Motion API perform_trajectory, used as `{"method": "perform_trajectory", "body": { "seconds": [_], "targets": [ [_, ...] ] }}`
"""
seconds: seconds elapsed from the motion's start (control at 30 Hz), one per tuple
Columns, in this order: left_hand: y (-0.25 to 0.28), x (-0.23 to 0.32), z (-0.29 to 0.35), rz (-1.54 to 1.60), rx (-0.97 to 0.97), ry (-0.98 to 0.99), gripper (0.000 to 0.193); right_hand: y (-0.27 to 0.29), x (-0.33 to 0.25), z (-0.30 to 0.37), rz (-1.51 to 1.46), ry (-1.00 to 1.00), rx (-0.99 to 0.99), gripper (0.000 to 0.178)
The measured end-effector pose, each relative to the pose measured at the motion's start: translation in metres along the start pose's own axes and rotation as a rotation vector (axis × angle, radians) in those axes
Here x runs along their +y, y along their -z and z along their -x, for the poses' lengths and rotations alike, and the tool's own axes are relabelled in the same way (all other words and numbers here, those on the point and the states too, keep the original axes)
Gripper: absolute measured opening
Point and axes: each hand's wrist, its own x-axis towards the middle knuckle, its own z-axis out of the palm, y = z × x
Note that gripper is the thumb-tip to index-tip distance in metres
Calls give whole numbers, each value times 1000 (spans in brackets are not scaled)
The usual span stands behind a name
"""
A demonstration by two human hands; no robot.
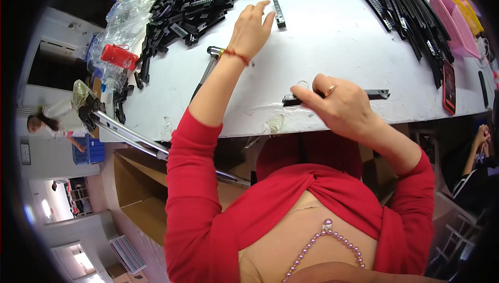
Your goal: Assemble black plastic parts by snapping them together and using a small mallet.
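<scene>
My left hand [251,29] reaches over the white table [312,38] with its fingers apart and nothing in them. Just right of its fingertips lies a short black slotted strip [279,14], not visibly touched. Close to the table's front edge, my right hand [343,103] is closed over a longer black strip [378,94] lying crosswise. Both ends of that strip show, while its middle is hidden under the hand. A small thin ring-shaped thing [303,83] shows by my right fingers; its kind is unclear. A metal-ended rod [213,51] lies partly under my left forearm.
Black strips [200,5] are heaped at the far left beside clear plastic wrapping [117,28] and a red bottle [118,56]. Long black strips [397,10], a pink basket [452,20] and a red-edged phone [449,88] lie right. A co-worker's hand [482,135] shows at the right edge.
</scene>
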Motion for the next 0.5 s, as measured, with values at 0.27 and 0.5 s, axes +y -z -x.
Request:
{"method": "perform_trajectory", "body": {
  "seconds": [0.27, 0.5],
  "targets": [
    [-23, 9, -19, -3, -234, 205, 31, 19, -33, 38, -219, -123, 11, 40],
    [83, 105, 153, 513, -619, 210, 48, 26, -41, 93, -465, -271, -428, 41]
  ]
}}
